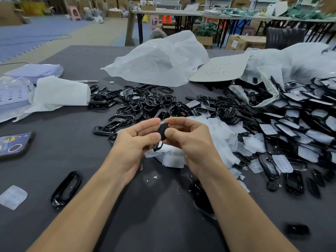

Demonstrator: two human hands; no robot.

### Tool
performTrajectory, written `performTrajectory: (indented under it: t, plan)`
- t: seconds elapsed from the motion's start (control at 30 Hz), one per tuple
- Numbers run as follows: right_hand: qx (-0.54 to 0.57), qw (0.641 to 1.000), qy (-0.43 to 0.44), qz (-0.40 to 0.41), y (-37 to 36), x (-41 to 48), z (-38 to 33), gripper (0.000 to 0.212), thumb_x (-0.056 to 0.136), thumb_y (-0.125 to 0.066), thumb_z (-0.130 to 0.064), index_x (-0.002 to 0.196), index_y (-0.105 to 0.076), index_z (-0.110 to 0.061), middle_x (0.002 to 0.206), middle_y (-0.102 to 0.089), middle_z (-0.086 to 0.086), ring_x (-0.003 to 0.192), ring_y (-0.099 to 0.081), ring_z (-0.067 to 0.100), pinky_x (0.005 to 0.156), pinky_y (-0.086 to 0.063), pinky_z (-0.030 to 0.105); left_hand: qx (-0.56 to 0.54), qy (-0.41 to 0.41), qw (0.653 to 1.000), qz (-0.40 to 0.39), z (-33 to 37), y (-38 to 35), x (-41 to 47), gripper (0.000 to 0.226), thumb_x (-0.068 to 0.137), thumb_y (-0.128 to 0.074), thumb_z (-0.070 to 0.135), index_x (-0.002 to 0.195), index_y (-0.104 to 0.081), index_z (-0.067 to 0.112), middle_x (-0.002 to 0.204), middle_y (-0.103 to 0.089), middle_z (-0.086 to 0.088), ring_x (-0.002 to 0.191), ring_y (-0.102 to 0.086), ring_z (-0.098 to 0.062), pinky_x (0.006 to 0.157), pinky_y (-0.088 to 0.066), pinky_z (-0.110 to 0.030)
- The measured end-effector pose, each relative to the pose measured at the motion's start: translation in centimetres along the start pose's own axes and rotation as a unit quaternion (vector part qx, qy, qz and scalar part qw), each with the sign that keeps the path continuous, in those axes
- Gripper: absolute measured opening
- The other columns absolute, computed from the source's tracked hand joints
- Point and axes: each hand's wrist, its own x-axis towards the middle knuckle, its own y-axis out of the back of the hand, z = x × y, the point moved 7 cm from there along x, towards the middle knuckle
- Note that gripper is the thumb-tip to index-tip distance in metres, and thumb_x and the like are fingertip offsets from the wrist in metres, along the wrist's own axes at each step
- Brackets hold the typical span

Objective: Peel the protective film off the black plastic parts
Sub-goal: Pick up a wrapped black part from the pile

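Left hand (135, 142), right hand (190, 140) on part (161, 132)

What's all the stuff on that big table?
held part: one, black, between both hands
frames: many, black, piled mid-table behind the hands
filmed parts: many, black with white film, piled at right
peeled films: many, white, heaped beyond the right hand
lone frame: one, black, beside the left forearm
loose film: one, whitish, lower left
bags: at least two, white, back of table
card: one, pale with red writing, between the bags
tissue: one, white, left
trays: some, lilac, far left
phone: one, blue case, left edge
table: one, dark grey, under everything
left hand: one, grips the held part
right hand: one, pinches the held part
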Motion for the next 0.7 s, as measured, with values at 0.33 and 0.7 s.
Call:
performTrajectory:
  t: [0.33, 0.7]
  plan:
    - [0.025, 0.999, 0.0, 0.049, 1.7, 0.5, -0.5, 0.026, 0.086, -0.063, 0.019, 0.09, -0.073, -0.005, 0.077, -0.071, 0.009, 0.064, -0.07, 0.015, 0.062, -0.059, 0.024, -0.089, 0.044, 0.992, -0.072, 0.2, -0.5, 0.1, 0.06, 0.08, -0.064, 0.004, 0.139, -0.06, 0.017, 0.119, -0.074, -0.002, 0.104, -0.07, -0.014, 0.107, -0.049, -0.036]
    - [0.014, 1.0, -0.005, -0.028, 0.3, 0.4, 0.1, 0.028, 0.089, -0.065, 0.016, 0.088, -0.077, -0.01, 0.087, -0.078, 0.014, 0.077, -0.075, 0.024, 0.068, -0.061, 0.03, -0.128, 0.062, 0.987, -0.078, -0.2, -0.2, 0.7, 0.05, 0.081, -0.064, 0.005, 0.13, -0.067, 0.017, 0.117, -0.077, 0.0, 0.097, -0.074, -0.01, 0.093, -0.057, -0.028]
